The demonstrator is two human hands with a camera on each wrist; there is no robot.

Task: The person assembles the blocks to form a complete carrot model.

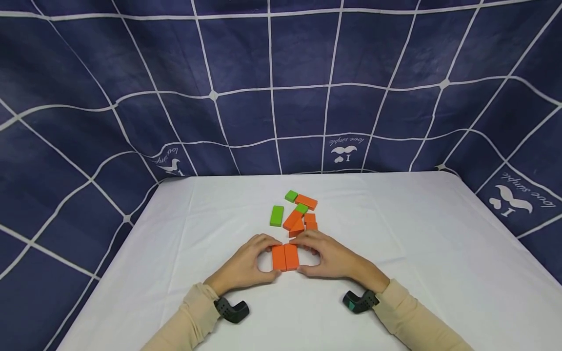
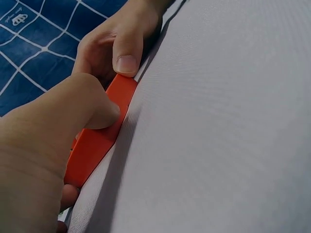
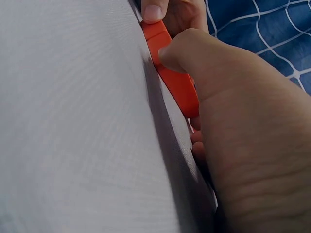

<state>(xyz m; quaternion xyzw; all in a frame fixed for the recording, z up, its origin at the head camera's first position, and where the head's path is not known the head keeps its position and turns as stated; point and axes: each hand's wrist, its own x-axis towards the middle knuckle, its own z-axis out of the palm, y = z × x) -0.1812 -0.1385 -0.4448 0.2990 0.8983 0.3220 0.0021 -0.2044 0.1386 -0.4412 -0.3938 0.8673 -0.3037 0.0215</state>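
Two flat orange rectangular blocks lie side by side on the white table, long edges together. My left hand [image 1: 248,263] pinches the left orange block [image 1: 278,257] between a thumb at its near end and fingers at its far end. In the same way, my right hand [image 1: 329,256] grips the right orange block [image 1: 291,257]. Seen from the left wrist, the left thumb presses against the near orange face [image 2: 92,150]. The right wrist view has the right thumb against its block's face [image 3: 177,87], with the left thumb [image 3: 153,12] beyond. Both hands' fingertips at the far side are partly hidden.
Just beyond the hands is a loose group of blocks: a green rectangle [image 1: 277,216], a small green block [image 1: 291,196], an orange bar [image 1: 306,201] and several other orange and green pieces. A blue grid-patterned cloth [image 1: 246,117] hangs behind the white table [image 1: 206,214].
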